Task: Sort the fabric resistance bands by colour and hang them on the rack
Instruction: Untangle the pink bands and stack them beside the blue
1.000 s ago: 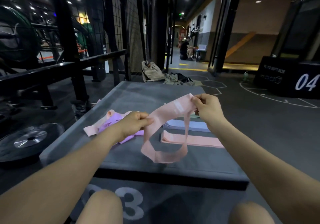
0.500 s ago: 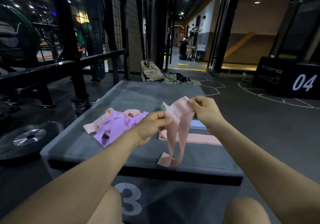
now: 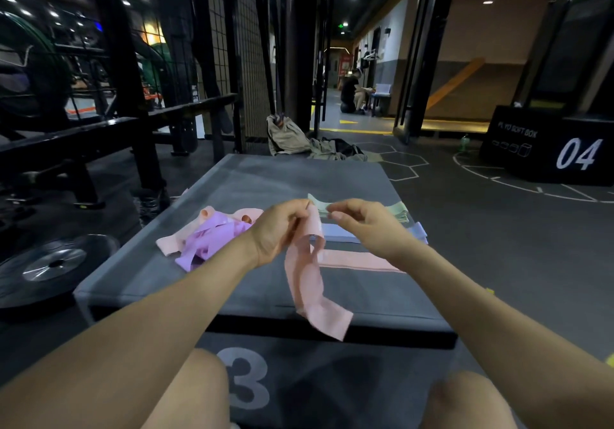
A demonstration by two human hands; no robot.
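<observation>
Right hand [image 3: 362,226] has let go, fingers loosely curled, holding nothing; left hand [image 3: 280,229] pinches pale pink fabric loop band [image 3: 309,282]; band hangs limp, twisted, lower end over box edge.

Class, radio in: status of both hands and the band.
Left hand grips pink band. Right hand curled beside it, grip unclear. Nothing in the way.

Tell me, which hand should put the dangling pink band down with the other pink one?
Probably the left hand. It already grips the dangling pink band, while the right hand seems to have let go. The flat pink band lies just below it on the grey box.
</observation>
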